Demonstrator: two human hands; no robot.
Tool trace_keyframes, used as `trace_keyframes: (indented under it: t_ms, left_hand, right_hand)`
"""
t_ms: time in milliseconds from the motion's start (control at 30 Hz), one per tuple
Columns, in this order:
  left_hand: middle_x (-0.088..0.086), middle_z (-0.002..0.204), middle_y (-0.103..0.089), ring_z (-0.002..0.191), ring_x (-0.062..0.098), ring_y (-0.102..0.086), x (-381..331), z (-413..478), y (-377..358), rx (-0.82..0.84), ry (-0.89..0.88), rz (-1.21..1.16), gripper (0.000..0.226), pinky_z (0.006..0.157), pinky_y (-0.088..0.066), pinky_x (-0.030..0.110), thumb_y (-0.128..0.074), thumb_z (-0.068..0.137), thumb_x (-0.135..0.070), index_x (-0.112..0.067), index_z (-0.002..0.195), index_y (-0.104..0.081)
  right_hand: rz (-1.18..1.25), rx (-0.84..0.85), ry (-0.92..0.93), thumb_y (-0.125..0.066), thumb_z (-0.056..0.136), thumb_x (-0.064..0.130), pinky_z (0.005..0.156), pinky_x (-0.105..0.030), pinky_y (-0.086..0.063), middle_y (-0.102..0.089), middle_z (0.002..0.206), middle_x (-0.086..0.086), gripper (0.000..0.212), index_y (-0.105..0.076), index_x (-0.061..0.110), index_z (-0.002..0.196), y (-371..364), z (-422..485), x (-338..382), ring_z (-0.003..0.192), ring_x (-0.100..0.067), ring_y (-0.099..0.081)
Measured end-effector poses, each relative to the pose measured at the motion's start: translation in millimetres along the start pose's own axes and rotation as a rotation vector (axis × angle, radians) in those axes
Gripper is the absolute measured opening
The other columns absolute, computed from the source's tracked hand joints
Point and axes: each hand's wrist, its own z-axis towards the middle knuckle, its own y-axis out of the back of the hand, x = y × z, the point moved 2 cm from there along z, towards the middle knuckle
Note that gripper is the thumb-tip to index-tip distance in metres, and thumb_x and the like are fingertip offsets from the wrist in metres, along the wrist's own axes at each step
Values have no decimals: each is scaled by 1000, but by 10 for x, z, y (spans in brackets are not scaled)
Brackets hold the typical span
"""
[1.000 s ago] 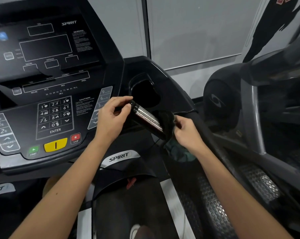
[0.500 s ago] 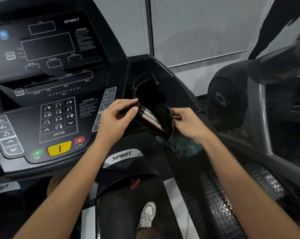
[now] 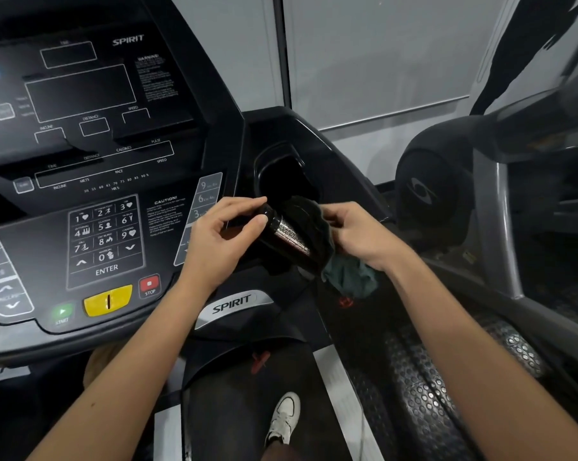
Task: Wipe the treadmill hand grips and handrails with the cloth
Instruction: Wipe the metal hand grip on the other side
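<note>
Nearest the camera, a white shoe [image 3: 284, 419] stands on the treadmill's dark belt [image 3: 229, 414], and two bare forearms reach forward over a silver SPIRIT badge [image 3: 231, 304]. The left hand [image 3: 221, 237] is curled round the black end of the hand grip [image 3: 289, 236], with its thumb against the cap and its forefinger over the top. The grip slants down to the right and shows a patterned metal section. The right hand [image 3: 360, 234] has its fingers curled into the cloth [image 3: 314, 224], which is wrapped round the grip's far part; a greenish fold hangs below the wrist. Left of the hands lie the console's keypad [image 3: 106, 237], a yellow key [image 3: 108, 301] and a red STOP button [image 3: 149, 284]. Just behind the grip is the cup holder [image 3: 281, 174]. Further right stands a neighbouring machine [image 3: 427, 191], with a pale wall [image 3: 374, 61] behind.
</note>
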Motion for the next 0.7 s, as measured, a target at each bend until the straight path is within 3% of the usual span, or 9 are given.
trace_keyframes:
  t_ms: [133, 233, 333, 500, 600, 700]
  left_hand:
    - [-10, 102, -65, 100, 2, -61, -18, -6, -5, 9, 6, -5, 22, 89, -45, 16, -64, 80, -23, -29, 101, -66]
    - [-9, 102, -64, 100, 3, -60, -21, 2, -5, 10, 4, -5, 23, 88, -45, 15, -62, 80, -21, -28, 102, -65]
    - [-10, 102, -64, 100, 2, -60, -6, 7, -3, 10, 1, -4, 23, 89, -45, 15, -64, 79, -26, -29, 102, -65]
    - [-9, 103, -65, 103, 5, -61, 7, -12, -13, -4, -1, 0, 25, 91, -46, 20, -61, 77, -37, -32, 101, -66]
    - [-11, 102, -64, 102, 6, -61, 9, -21, -32, -46, -16, 22, 23, 92, -47, 22, -59, 79, -36, -33, 100, -65]
    - [-10, 103, -64, 101, 3, -60, 17, -48, -66, -82, -33, 55, 24, 89, -46, 18, -57, 81, -34, -30, 104, -64]
  right_hand:
    - [87, 49, -63, -55, 88, -4, 59, -19, -54, -71, 80, -3, 25, -68, 12, 100, 41, 75, -32, 67, -9, -67]
    - [-102, 35, -106, -60, 85, -4, 55, -18, -51, -70, 72, 0, 17, -70, 6, 93, 197, 2, -165, 62, -6, -65]
    - [-223, 49, -106, -64, 84, 4, 60, -19, -51, -71, 83, -7, 13, -71, 4, 96, 241, -51, -192, 70, -7, -65]
    - [-44, -5, 45, -57, 87, -2, 80, -29, -55, -70, 102, -14, 24, -66, 5, 109, -40, 116, 111, 88, -14, -66]
    - [66, -7, 20, -55, 89, -1, 69, -21, -55, -72, 85, 2, 24, -68, 17, 96, -97, 150, 101, 78, -7, -68]
    - [-103, -22, -53, -59, 87, -1, 59, -18, -52, -68, 71, 3, 20, -68, 16, 83, 50, 60, -43, 63, -4, -64]
